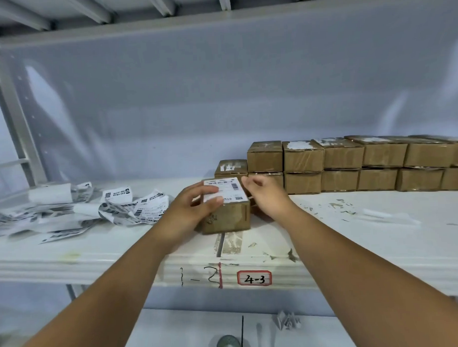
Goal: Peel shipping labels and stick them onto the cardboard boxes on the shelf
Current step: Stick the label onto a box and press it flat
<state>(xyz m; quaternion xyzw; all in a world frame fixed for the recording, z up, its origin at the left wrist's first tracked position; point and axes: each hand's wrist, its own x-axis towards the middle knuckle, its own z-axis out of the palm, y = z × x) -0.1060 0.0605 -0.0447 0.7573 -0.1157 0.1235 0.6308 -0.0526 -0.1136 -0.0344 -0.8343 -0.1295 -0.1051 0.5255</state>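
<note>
A small cardboard box (228, 217) stands near the front edge of the white shelf (95, 253). A white shipping label (227, 191) lies flat on its top. My left hand (193, 209) wraps the box's left side, with thumb and fingers pressing on the label. My right hand (265, 195) hovers at the box's right rear corner, fingers loosely curled, holding nothing. A strip of printed shipping labels (135, 205) lies crumpled on the shelf to the left. Two-high rows of cardboard boxes (339, 167) stand behind and to the right.
Peeled backing paper (49, 195) lies among the loose labels at far left. Paper scraps (338, 206) and a white strip (390, 215) dot the shelf's right part. A tag reading 4-3 (254, 278) marks the front edge. A grey cup-like object (228, 345) sits on the lower shelf.
</note>
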